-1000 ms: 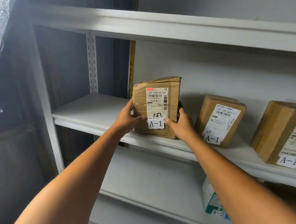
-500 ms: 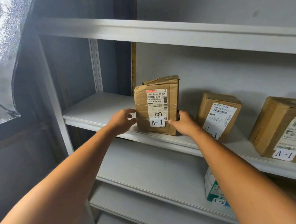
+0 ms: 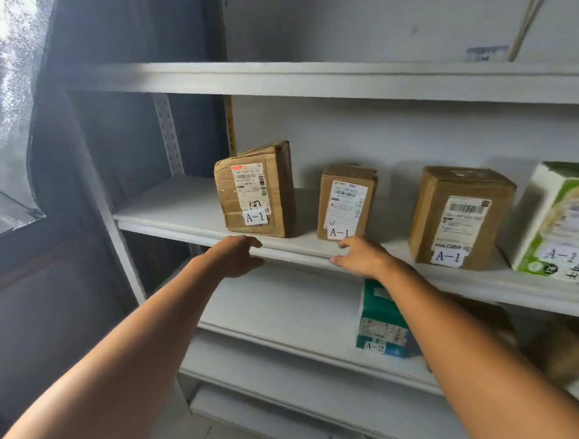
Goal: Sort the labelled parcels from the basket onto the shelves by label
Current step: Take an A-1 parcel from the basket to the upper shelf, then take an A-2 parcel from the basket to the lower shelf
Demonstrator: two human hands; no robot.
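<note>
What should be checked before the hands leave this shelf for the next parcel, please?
1. Left hand holds nothing: ok.
2. Right hand holds nothing: ok.
3. Leftmost carton rests on the middle shelf, clear of both hands: ok.
4. Its A-1 label faces outward: ok.
5. Small carton and large carton beside it also read A-1: ok.
6. Green-and-white pack label matches: cannot tell, blurred.
</note>
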